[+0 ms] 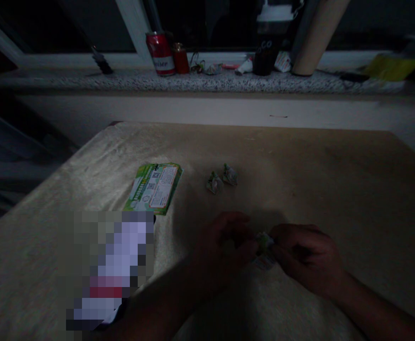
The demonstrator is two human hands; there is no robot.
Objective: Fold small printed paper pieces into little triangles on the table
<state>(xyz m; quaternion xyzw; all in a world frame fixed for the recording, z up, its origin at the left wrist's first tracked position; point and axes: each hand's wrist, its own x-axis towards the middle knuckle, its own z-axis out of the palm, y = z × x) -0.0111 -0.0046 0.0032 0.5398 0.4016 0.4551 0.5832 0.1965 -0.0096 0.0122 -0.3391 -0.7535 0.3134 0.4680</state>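
Observation:
Between my two hands is a small piece of printed paper point(264, 244), white with green, looking folded or crumpled. My right hand point(304, 255) is closed, with thumb and forefinger pinching its right side. My left hand point(225, 246) grips its left edge by the thumb and fingertips, with the forefinger curved above. The fingertips are dim and partly hidden. Farther off on the table lie two similar small folded paper pieces, a left one point(214, 183) and a right one point(230, 174), apart from both hands.
A green printed packet point(154, 189) lies left on the cloth-covered table point(317, 166). Nearer stands or lies a lit, pixelated device point(122, 255), by my left forearm. On the stone windowsill point(207, 84) are a red can point(160, 53), a lighter-like red item point(181, 59), a dark cup point(267, 47) and a tan tube point(317, 38).

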